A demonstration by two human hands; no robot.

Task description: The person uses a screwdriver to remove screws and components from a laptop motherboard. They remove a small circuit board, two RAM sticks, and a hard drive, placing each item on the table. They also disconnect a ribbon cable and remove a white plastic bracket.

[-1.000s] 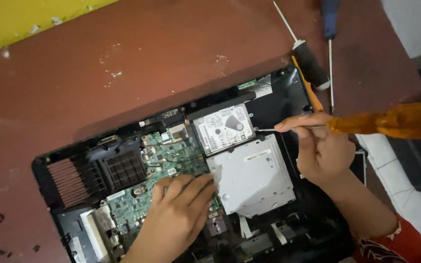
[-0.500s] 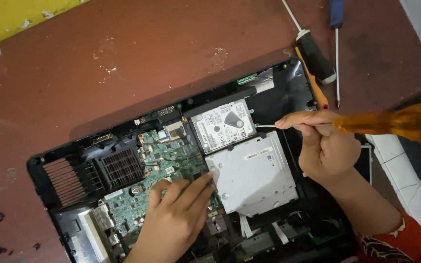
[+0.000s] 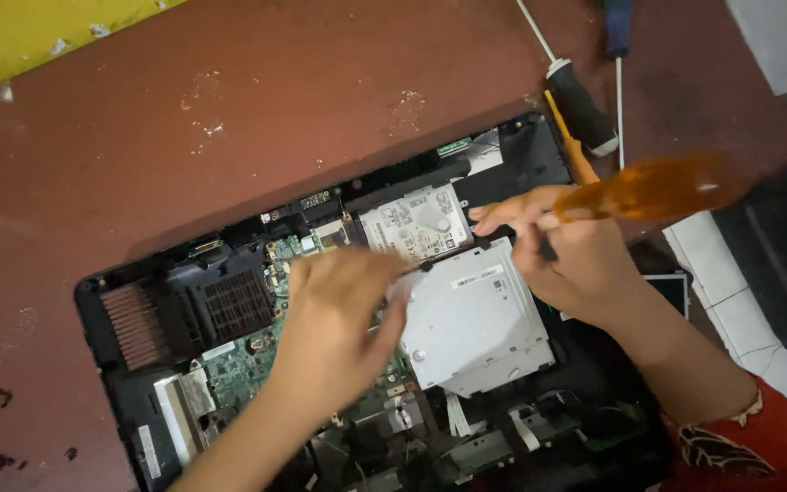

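The right hand [image 3: 576,264] is clamped on a screwdriver [image 3: 658,187] with a clear orange handle, held nearly level above the right part of the opened laptop [image 3: 539,150] on the reddish-brown worktop [image 3: 229,118]; its tip is hidden behind the fingers, near the hard drive [image 3: 416,223]. The left hand [image 3: 343,319] hovers blurred over the green circuit board [image 3: 239,364], fingers loosely together by the silver optical drive [image 3: 471,319]; whether it pinches anything I cannot tell. The screwdriver looks light and stiff, its smooth handle best gripped mid-length; the bare board seems fragile and is better touched only at its edges. Compared with half a second ago, the left hand has lifted off the board and moved toward the drives, and the handle has swung up.
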